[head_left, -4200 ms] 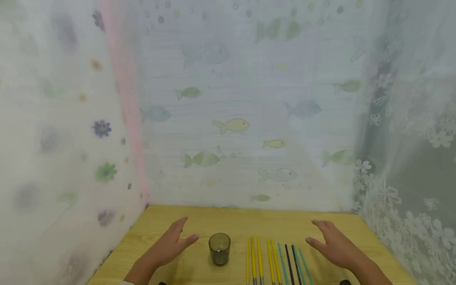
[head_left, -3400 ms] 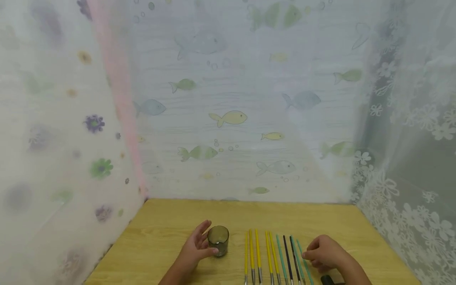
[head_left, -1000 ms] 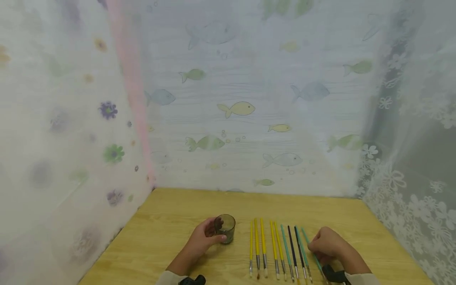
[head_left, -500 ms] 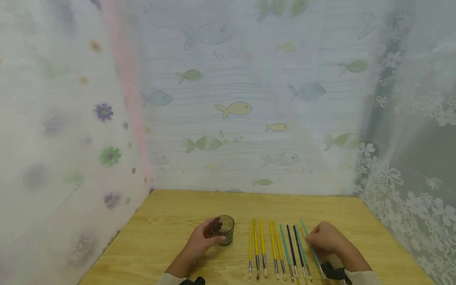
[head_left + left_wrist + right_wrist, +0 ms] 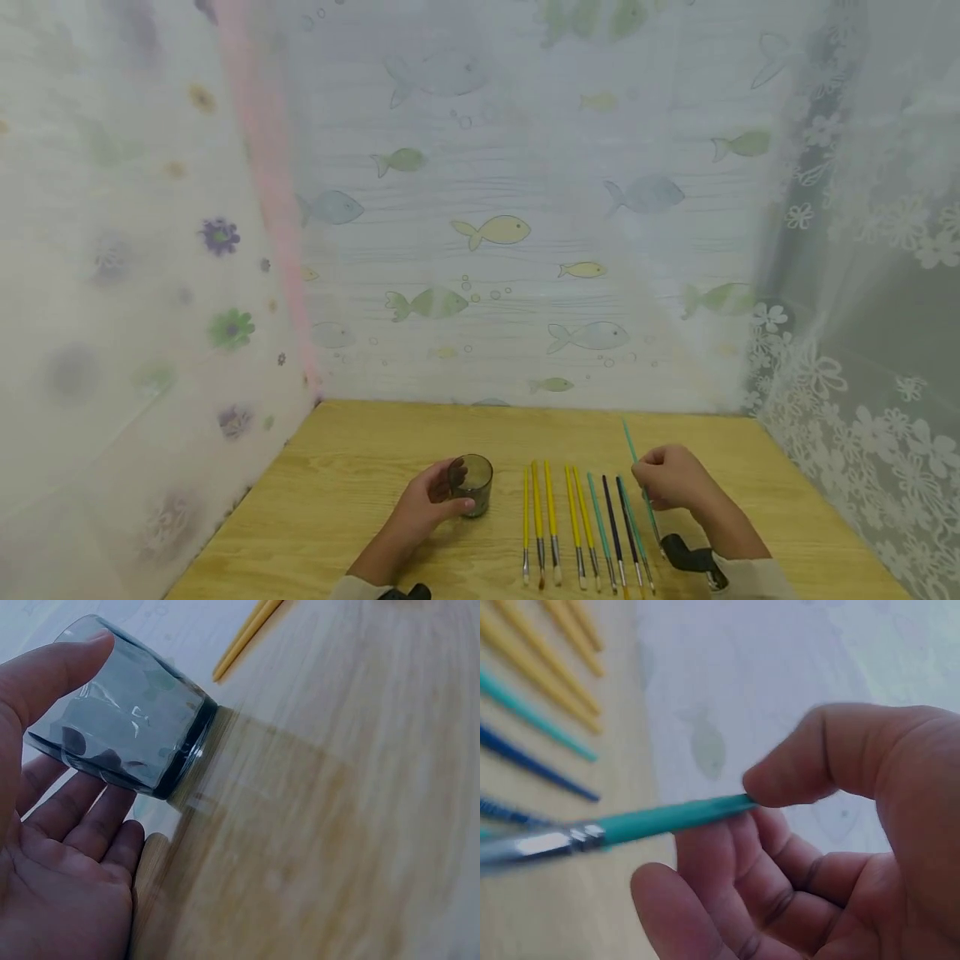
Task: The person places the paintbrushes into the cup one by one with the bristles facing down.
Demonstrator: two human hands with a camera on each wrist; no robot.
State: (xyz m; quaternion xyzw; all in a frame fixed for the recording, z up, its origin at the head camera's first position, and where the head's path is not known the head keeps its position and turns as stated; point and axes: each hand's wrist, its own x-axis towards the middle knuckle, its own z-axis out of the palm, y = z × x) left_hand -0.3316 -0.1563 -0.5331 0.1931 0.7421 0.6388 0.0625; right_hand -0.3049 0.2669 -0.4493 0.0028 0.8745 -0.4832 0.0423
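My left hand (image 5: 423, 507) holds a smoky drinking glass (image 5: 474, 492) that stands upright on the table. In the left wrist view, the thumb lies on one side of the glass (image 5: 135, 712) and the fingers on the other. Between thumb and fingers my right hand (image 5: 673, 478) pinches a teal-handled paintbrush (image 5: 628, 437), its handle end pointing away from me. The right wrist view shows the brush's teal handle (image 5: 660, 821) and silver ferrule close up. Left of that hand lies a row of several paintbrushes with yellow (image 5: 549, 500), teal (image 5: 597, 508) and dark blue (image 5: 612, 508) handles.
The wooden table (image 5: 390, 433) ends at a pale curtain (image 5: 495, 358) printed with fish. Sheer flowered curtains hang at the left (image 5: 150, 333) and right (image 5: 847, 433). A dark device (image 5: 682, 554) is strapped to the right wrist.
My left hand reached the glass and took hold of it. My right hand came down at the row's right end, pinched the outermost teal paintbrush and moved it forward and up.
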